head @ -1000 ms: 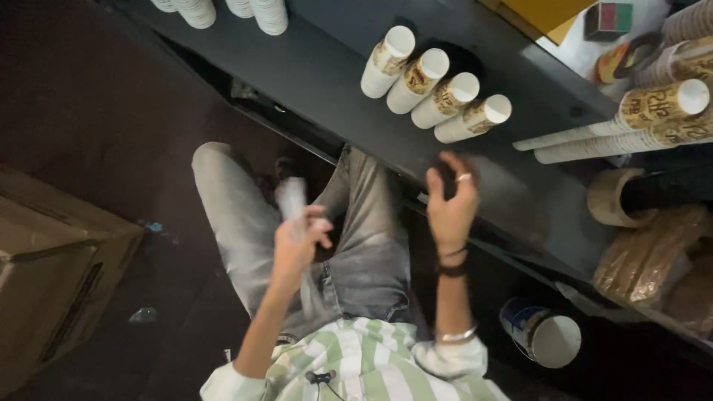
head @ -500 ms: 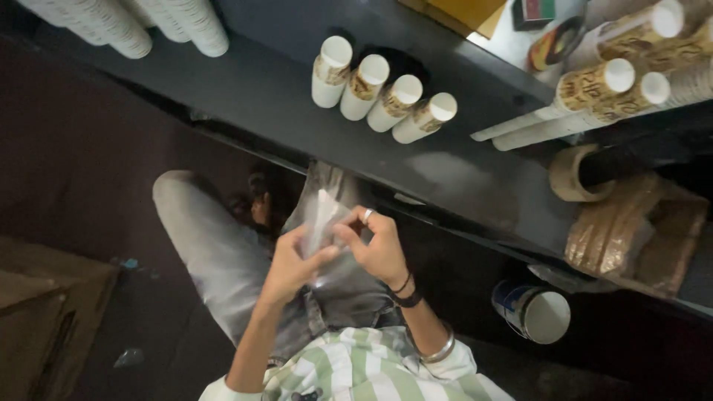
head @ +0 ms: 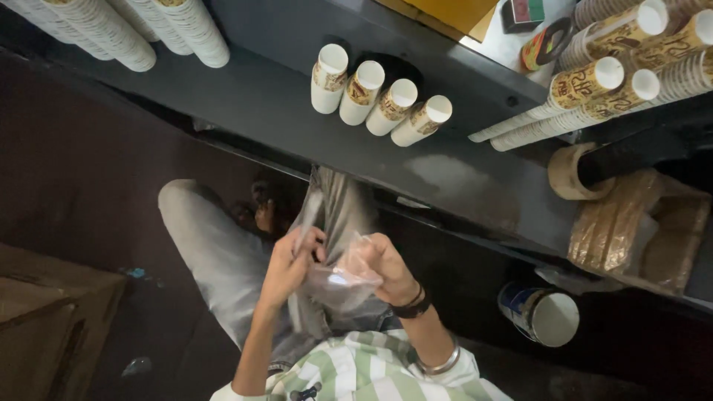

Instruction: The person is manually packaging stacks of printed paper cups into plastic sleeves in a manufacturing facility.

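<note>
The long dark grey shelf (head: 297, 96) runs across in front of you, and everything else sits relative to it. Lying on it are stacks of white paper cups (head: 119, 33) at its far left and a row of four printed paper cups (head: 379, 100) near its middle, laid on their sides, likely for easy reach. Below the shelf, over your lap, your left hand (head: 286, 263) pinches the upper edge of a thin clear plastic bag (head: 338, 275), while your right hand (head: 390, 267) is curled around its other side, probably to spread it.
</note>
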